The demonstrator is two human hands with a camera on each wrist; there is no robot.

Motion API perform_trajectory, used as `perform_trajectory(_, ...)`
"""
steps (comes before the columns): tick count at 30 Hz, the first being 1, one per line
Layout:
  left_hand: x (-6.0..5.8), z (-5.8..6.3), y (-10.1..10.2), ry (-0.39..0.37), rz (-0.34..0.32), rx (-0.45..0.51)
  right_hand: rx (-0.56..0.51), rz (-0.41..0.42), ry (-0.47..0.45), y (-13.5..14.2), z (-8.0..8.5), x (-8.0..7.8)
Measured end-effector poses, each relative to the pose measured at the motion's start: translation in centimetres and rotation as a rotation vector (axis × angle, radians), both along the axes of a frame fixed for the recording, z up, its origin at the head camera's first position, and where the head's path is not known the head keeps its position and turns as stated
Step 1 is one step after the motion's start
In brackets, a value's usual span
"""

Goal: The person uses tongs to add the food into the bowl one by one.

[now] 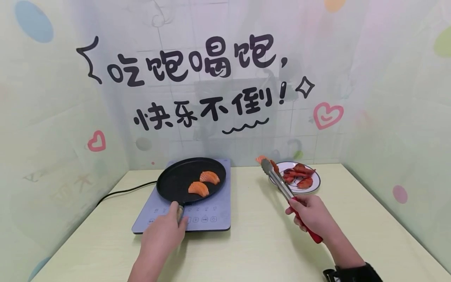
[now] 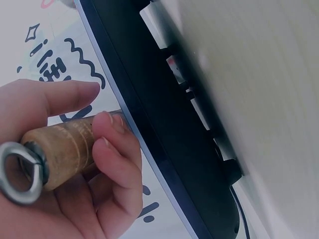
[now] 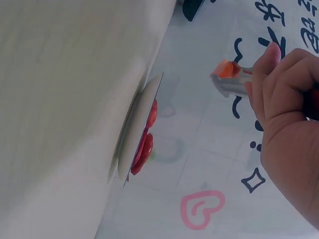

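Note:
My left hand (image 1: 163, 231) grips the wooden handle (image 2: 65, 147) of a black frying pan (image 1: 176, 182), its fingers curled round it. Two orange salmon slices (image 1: 199, 189) with pale stripes lie in the pan's right part. In my right hand (image 1: 313, 215) is a pair of metal tongs (image 1: 282, 184) with red grips. An orange salmon slice (image 3: 227, 68) is at the tongs' tips, raised above the table. Beside the tips shows a darker reddish piece (image 1: 274, 166); whether the tongs hold it too I cannot tell. The plate (image 1: 316, 187) of reddish food (image 1: 304, 183) stands just beyond the tongs.
Under the pan is a flat lavender induction cooker (image 1: 218, 213) with touch buttons along its front. A black cord (image 1: 127, 190) runs from it to the left. Printed cloth walls (image 1: 211, 145) enclose the pale table (image 1: 253, 243) at the back and sides.

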State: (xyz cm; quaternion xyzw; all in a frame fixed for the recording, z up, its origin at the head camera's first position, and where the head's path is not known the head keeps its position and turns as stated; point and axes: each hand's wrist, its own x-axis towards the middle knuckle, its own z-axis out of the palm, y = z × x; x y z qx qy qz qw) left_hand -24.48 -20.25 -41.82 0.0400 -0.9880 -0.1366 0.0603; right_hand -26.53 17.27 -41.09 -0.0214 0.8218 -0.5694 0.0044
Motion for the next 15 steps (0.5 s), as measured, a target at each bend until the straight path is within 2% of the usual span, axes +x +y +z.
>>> perform_trajectory(5,0.0,0.0,0.1,-0.006,0.001,-0.004,-0.034,-0.03,0.003,-1.1,0.3,0.4)
perform_trajectory(15,0.0,0.0,0.1,-0.008,0.002,-0.01,-0.065,-0.013,0.047,-2.7,0.2,0.9)
